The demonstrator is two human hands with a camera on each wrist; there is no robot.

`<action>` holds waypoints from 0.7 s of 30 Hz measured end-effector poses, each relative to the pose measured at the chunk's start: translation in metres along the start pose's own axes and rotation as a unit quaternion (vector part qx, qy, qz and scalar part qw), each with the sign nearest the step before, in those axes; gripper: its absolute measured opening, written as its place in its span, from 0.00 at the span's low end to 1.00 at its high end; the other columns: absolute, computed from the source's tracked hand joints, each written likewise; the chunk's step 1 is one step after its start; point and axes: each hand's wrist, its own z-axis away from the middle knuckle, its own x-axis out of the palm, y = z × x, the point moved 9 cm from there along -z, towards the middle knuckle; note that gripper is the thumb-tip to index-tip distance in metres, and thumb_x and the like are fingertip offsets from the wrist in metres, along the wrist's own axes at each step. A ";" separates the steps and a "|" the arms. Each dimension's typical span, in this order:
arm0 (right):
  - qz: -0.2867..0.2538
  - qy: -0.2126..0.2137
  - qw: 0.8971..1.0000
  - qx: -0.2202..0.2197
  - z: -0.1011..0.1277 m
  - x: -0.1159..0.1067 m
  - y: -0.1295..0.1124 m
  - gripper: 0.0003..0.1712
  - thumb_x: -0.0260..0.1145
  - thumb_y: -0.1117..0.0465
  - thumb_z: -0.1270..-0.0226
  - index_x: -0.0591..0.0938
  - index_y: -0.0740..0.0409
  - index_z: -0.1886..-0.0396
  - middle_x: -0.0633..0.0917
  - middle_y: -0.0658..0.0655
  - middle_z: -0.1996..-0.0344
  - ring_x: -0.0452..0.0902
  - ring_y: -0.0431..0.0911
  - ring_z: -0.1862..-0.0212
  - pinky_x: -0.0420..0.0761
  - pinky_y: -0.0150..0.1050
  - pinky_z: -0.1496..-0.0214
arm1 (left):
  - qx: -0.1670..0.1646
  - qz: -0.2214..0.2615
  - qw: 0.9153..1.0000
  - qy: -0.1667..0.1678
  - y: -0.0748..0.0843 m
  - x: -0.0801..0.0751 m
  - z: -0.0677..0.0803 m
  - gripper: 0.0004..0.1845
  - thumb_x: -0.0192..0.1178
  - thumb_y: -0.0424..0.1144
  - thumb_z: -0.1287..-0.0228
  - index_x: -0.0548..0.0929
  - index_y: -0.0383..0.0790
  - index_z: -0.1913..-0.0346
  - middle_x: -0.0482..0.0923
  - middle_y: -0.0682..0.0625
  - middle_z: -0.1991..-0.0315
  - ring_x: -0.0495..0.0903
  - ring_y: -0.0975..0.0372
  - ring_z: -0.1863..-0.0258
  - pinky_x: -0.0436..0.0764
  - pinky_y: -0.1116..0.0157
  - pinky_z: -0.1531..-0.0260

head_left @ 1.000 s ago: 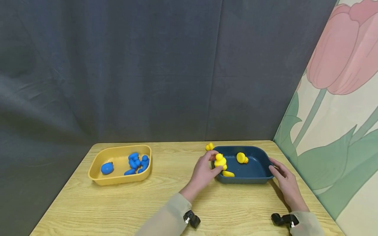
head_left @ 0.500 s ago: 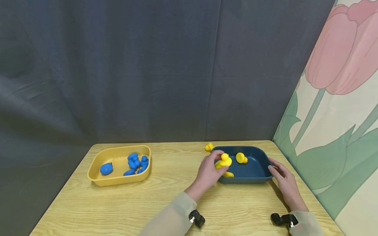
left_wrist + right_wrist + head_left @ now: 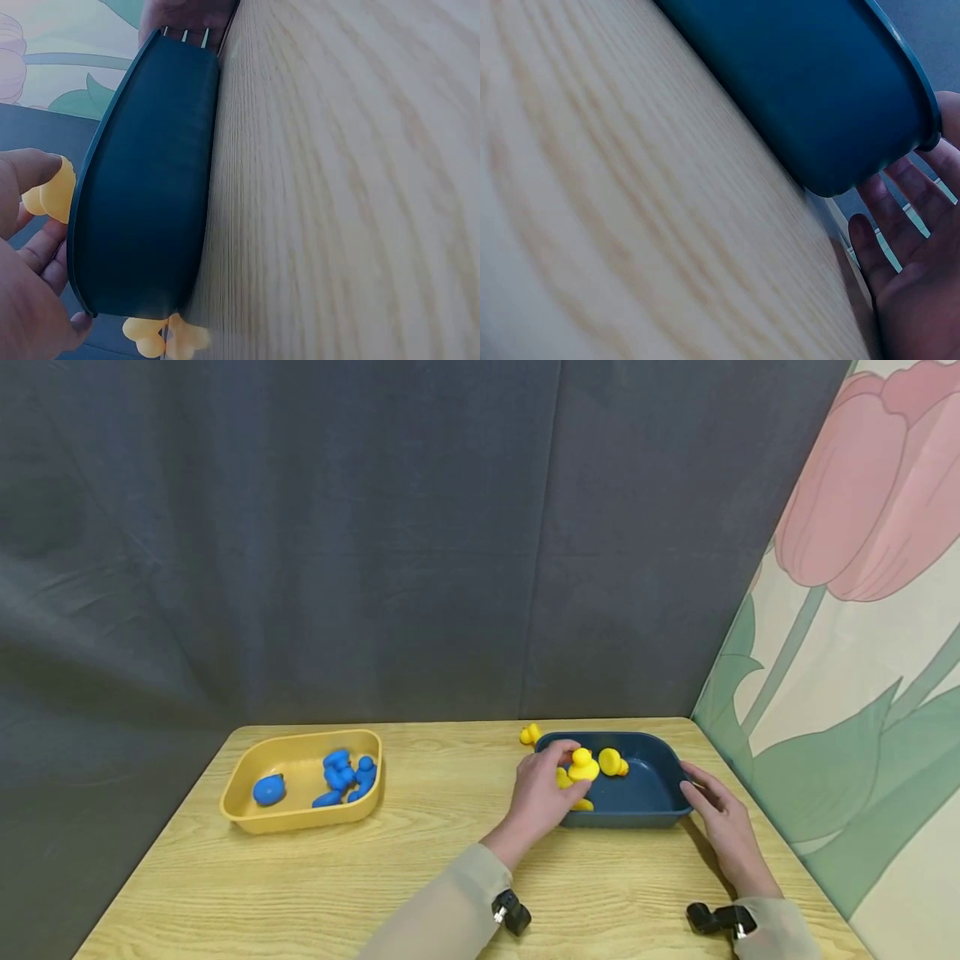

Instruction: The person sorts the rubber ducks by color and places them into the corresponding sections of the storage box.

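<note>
In the head view my left hand (image 3: 545,781) pinches a yellow rubber duck (image 3: 583,767) between thumb and fingers, over the left part of the dark blue tray (image 3: 648,818). The left wrist view shows the held duck (image 3: 58,191) above the tray's rim. Two more yellow ducks, partly hidden by this hand, lie in the tray's left end, and another yellow duck (image 3: 611,762) lies tipped over near its middle. My right hand (image 3: 723,818) rests at the tray's right end, thumb at the rim and fingers spread, fairly straight, along the outer wall (image 3: 840,112).
One yellow duck (image 3: 530,734) lies on the wooden table (image 3: 450,835) behind the tray's left corner. At the left stands a yellow tray (image 3: 300,818) with several blue ducks (image 3: 339,770). A dark curtain (image 3: 390,543) hangs behind; a flower-patterned panel (image 3: 885,760) borders the right side.
My left hand has moved right with the pinched duck, from the tray's left rim to farther over its inside. The right hand has stayed at the tray's right end.
</note>
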 end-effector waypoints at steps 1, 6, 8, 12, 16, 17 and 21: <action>-0.001 0.000 1.000 0.001 0.000 0.000 0.000 0.36 0.60 0.44 0.11 0.69 0.54 0.13 0.72 0.49 0.21 0.66 0.22 0.37 0.67 0.15 0.44 | 0.000 -0.004 1.000 0.000 0.000 0.001 0.000 0.28 0.78 0.43 0.29 0.81 0.53 0.29 0.87 0.60 0.40 0.81 0.63 0.40 0.67 0.50 0.24; 0.002 -0.001 1.000 0.002 0.000 0.001 0.000 0.36 0.60 0.44 0.11 0.69 0.54 0.13 0.72 0.51 0.20 0.66 0.21 0.36 0.67 0.15 0.43 | 0.004 -0.021 1.000 0.001 0.005 0.004 -0.002 0.28 0.78 0.43 0.29 0.81 0.53 0.29 0.87 0.60 0.38 0.81 0.64 0.39 0.63 0.50 0.21; 0.003 0.001 1.000 0.001 -0.001 0.001 0.000 0.36 0.61 0.44 0.11 0.69 0.54 0.13 0.72 0.52 0.20 0.66 0.21 0.36 0.68 0.15 0.43 | 0.006 -0.028 1.000 0.001 0.007 0.006 -0.003 0.28 0.78 0.43 0.28 0.80 0.53 0.29 0.87 0.59 0.38 0.81 0.64 0.38 0.61 0.48 0.18; 0.000 0.003 1.000 -0.004 -0.001 0.002 -0.002 0.36 0.61 0.45 0.11 0.70 0.55 0.14 0.73 0.50 0.21 0.67 0.21 0.37 0.68 0.15 0.43 | 0.004 -0.039 0.999 0.000 0.007 0.011 -0.005 0.29 0.78 0.44 0.28 0.80 0.53 0.29 0.86 0.59 0.38 0.81 0.63 0.37 0.56 0.43 0.16; -0.004 0.003 1.000 -0.006 0.000 0.002 -0.003 0.36 0.61 0.45 0.11 0.70 0.55 0.14 0.74 0.46 0.23 0.67 0.22 0.37 0.68 0.15 0.43 | -0.002 -0.052 0.999 -0.004 0.008 0.014 -0.006 0.29 0.78 0.45 0.28 0.80 0.54 0.29 0.86 0.60 0.38 0.81 0.62 0.37 0.56 0.44 0.16; -0.004 0.002 1.000 -0.006 0.000 0.003 -0.003 0.36 0.61 0.45 0.11 0.70 0.55 0.14 0.74 0.46 0.23 0.68 0.22 0.37 0.68 0.15 0.43 | -0.003 -0.055 0.998 -0.005 0.008 0.015 -0.007 0.29 0.78 0.45 0.28 0.80 0.55 0.29 0.86 0.60 0.38 0.80 0.62 0.36 0.56 0.44 0.16; -0.007 0.003 1.000 -0.007 0.001 0.003 -0.004 0.36 0.61 0.45 0.11 0.71 0.56 0.14 0.74 0.46 0.23 0.68 0.22 0.37 0.68 0.15 0.43 | -0.009 -0.066 0.998 -0.006 0.010 0.016 -0.008 0.29 0.78 0.47 0.28 0.80 0.56 0.28 0.86 0.60 0.39 0.80 0.62 0.36 0.55 0.44 0.16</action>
